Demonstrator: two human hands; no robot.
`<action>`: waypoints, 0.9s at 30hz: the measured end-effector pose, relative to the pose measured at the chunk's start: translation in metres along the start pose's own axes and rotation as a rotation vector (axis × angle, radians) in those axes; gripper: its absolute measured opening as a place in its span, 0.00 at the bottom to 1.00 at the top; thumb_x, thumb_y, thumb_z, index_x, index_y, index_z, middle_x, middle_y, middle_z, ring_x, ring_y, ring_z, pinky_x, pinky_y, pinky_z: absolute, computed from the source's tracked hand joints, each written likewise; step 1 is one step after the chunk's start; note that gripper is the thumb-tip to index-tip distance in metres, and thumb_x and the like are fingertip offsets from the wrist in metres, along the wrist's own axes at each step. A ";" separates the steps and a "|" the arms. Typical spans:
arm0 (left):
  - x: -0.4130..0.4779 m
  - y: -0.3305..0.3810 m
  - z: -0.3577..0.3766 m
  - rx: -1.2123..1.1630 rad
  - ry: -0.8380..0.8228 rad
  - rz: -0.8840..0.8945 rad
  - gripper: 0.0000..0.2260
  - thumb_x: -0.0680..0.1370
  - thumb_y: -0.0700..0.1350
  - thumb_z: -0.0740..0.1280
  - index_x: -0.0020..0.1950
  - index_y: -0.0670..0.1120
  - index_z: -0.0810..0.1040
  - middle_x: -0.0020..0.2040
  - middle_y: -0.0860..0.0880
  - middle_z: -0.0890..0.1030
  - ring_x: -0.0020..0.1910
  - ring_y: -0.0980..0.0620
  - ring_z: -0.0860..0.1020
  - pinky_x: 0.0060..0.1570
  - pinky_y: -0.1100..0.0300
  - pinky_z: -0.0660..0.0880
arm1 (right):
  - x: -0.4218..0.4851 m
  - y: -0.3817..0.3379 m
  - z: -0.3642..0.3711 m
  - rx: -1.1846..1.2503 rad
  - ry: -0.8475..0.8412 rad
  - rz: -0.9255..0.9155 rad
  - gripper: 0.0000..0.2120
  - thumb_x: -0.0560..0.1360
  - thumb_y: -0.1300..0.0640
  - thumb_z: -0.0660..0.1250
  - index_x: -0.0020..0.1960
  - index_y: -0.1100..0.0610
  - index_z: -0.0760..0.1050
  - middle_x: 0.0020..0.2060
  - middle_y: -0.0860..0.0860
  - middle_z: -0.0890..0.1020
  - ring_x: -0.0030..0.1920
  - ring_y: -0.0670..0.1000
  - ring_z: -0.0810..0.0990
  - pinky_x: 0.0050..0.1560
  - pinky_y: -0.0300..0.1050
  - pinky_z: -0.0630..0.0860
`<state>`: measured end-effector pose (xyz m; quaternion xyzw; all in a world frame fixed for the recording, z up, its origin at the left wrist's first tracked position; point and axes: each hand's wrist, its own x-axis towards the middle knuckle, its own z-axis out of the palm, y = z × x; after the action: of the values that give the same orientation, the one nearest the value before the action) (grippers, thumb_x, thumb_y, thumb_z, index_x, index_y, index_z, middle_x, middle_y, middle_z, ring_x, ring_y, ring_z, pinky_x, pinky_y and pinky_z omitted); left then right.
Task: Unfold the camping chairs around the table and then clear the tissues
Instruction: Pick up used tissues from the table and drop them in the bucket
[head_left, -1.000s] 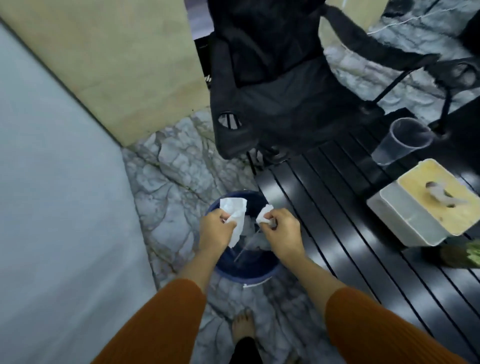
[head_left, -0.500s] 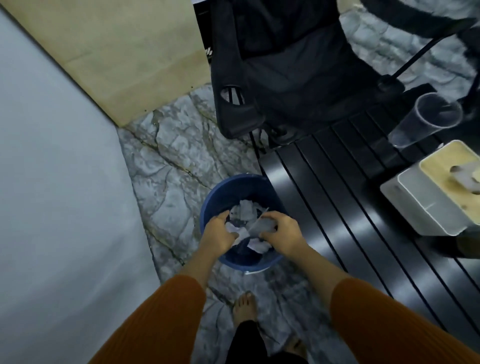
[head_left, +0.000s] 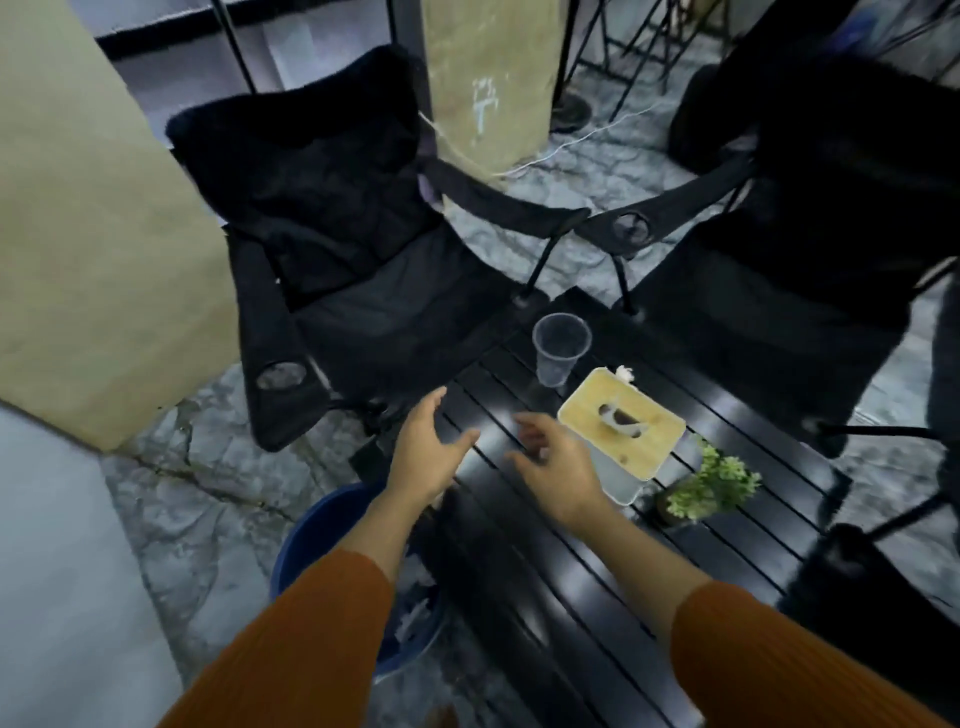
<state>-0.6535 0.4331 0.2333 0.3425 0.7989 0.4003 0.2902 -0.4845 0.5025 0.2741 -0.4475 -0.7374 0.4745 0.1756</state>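
Observation:
Two black camping chairs stand unfolded at the black slatted table (head_left: 545, 571): one chair (head_left: 353, 270) at the far left, another chair (head_left: 810, 249) at the far right. A blue bin (head_left: 322, 530) sits on the floor by the table's near left corner, with crumpled white tissues (head_left: 415, 608) inside, partly hidden by my left arm. My left hand (head_left: 426, 452) and my right hand (head_left: 556, 462) hover empty above the table, fingers spread. A small white tissue scrap (head_left: 625, 372) lies behind the tissue box (head_left: 621, 434).
A clear plastic cup (head_left: 560, 349) stands at the table's far corner. A small green plant (head_left: 711, 483) sits right of the tissue box. Another dark chair part (head_left: 878, 587) is at the near right. A beige pillar (head_left: 488, 78) stands behind, on a stone floor.
Both hands have let go of the tissues in the bin and risen over the table, open. My view has lifted from the bin toward the table and chairs.

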 end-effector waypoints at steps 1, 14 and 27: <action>0.010 0.016 0.011 -0.009 -0.003 0.033 0.33 0.72 0.56 0.73 0.74 0.56 0.63 0.71 0.56 0.68 0.71 0.53 0.67 0.62 0.65 0.65 | 0.007 0.003 -0.018 0.007 0.054 0.002 0.19 0.73 0.61 0.71 0.63 0.56 0.75 0.51 0.51 0.81 0.51 0.48 0.78 0.54 0.43 0.76; 0.144 0.051 0.103 -0.029 -0.205 -0.010 0.54 0.61 0.51 0.82 0.78 0.56 0.51 0.79 0.53 0.57 0.77 0.53 0.56 0.73 0.53 0.59 | 0.132 0.116 -0.134 0.011 0.431 0.223 0.13 0.76 0.63 0.65 0.60 0.57 0.77 0.50 0.52 0.80 0.46 0.49 0.77 0.44 0.34 0.73; 0.209 -0.014 0.152 -0.124 -0.354 0.006 0.47 0.60 0.43 0.83 0.74 0.57 0.63 0.70 0.59 0.71 0.69 0.60 0.69 0.64 0.64 0.67 | 0.223 0.203 -0.109 -0.257 -0.043 0.313 0.22 0.69 0.68 0.72 0.61 0.54 0.79 0.60 0.54 0.75 0.58 0.53 0.75 0.57 0.42 0.72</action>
<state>-0.6705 0.6568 0.1039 0.3915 0.7082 0.3831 0.4454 -0.4298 0.7761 0.1162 -0.5651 -0.7169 0.4075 0.0252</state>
